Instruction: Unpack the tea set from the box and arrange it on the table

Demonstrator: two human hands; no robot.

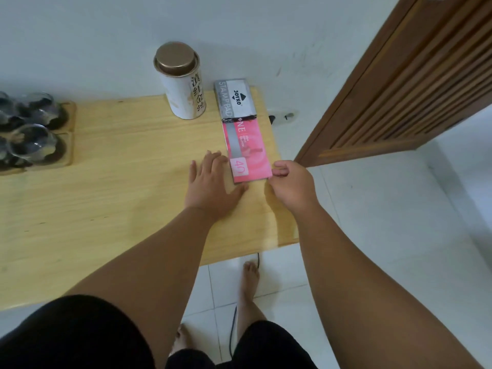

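A flat pink box (249,150) lies near the right edge of the light wooden table (119,198). My right hand (291,186) pinches its near right corner between thumb and fingers. My left hand (213,179) rests flat on the table with fingers spread, its fingertips touching the box's left side. At the far left, several glass cups (32,129) with scalloped rims stand on wooden coasters (68,147). A white tea tin (181,81) with a bronze lid stands upright at the back by the wall.
A grey stamp-pad box (235,99) lies just behind the pink box. A wooden slatted door (415,75) stands open at the right. White floor tiles, my bare feet (249,278) and a dark cable (233,334) lie beyond the table's right edge.
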